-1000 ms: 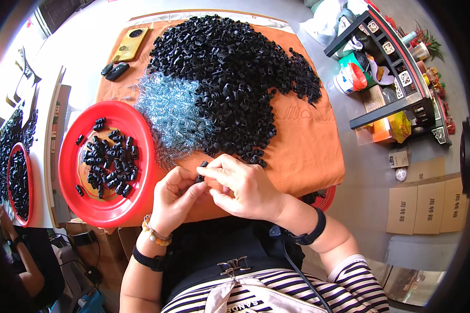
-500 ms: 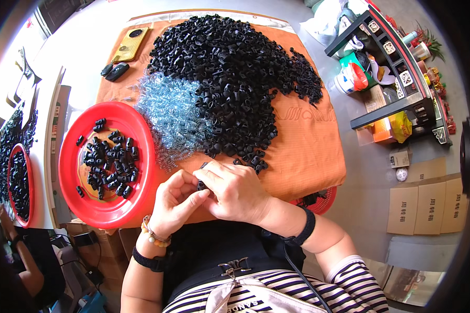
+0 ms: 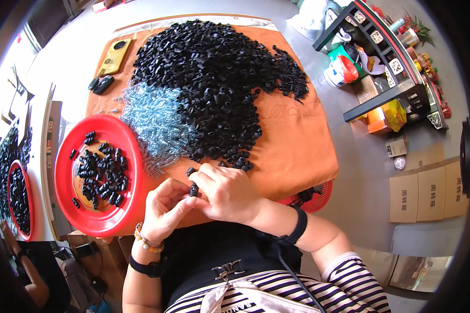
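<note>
At the table's near edge, my left hand (image 3: 163, 204) pinches a small black cord lock (image 3: 194, 190) between thumb and fingers. My right hand (image 3: 228, 194) is closed against it, its fingers curled over the piece. Another small black plastic part (image 3: 190, 171) shows at the right hand's fingertips; whether it is gripped I cannot tell. Just beyond my hands lies a pile of clear-looking metal springs (image 3: 156, 117). It borders a large heap of loose black plastic parts (image 3: 214, 78). Left of my hands, a red plate (image 3: 63, 177) holds several black cord locks (image 3: 102, 175).
An orange cloth (image 3: 297, 141) covers the table. A phone in a yellow case (image 3: 114, 57) and a black key fob (image 3: 104, 85) lie at the far left. Below the right edge is a red basket (image 3: 321, 198). Another person's arm (image 3: 28, 266) shows at left, beside a second red plate (image 3: 30, 208).
The view has shifted slightly, so the table sits further left. The cord lock between my hands now stands more upright and shows more fully. My hands remain together.
</note>
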Action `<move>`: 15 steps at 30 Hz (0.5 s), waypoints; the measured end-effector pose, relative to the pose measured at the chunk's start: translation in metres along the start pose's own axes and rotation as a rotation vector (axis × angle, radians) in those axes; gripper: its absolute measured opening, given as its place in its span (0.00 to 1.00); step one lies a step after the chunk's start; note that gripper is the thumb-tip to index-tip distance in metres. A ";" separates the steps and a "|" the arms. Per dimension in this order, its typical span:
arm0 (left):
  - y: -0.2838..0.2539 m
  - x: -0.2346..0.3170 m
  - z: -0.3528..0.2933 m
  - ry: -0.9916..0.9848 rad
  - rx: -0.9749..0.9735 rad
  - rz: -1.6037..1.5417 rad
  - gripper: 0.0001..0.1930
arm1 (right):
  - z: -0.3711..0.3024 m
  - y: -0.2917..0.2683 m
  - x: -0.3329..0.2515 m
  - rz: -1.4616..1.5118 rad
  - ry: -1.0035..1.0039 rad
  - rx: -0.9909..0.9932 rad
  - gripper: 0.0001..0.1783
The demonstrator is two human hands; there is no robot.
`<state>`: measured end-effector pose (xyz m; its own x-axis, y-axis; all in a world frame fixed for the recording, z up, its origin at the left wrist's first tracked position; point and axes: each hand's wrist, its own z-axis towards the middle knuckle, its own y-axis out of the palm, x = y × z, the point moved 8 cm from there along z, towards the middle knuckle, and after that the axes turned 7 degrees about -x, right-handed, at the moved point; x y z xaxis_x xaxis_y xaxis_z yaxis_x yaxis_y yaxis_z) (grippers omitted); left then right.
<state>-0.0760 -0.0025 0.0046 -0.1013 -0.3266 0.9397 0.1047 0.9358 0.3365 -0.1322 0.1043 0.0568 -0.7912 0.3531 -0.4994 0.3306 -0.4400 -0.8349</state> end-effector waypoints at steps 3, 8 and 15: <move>0.001 -0.002 0.000 -0.031 0.018 0.090 0.12 | -0.005 0.001 0.001 0.014 0.016 0.001 0.20; 0.007 0.005 0.002 -0.036 0.097 0.290 0.12 | -0.010 0.004 0.002 0.048 0.002 0.042 0.20; 0.013 0.012 0.003 -0.088 0.171 0.400 0.08 | -0.014 -0.002 0.004 0.061 -0.029 0.045 0.21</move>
<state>-0.0787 0.0066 0.0200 -0.1710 0.0713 0.9827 -0.0117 0.9972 -0.0744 -0.1285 0.1179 0.0533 -0.7849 0.3006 -0.5418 0.3561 -0.4966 -0.7915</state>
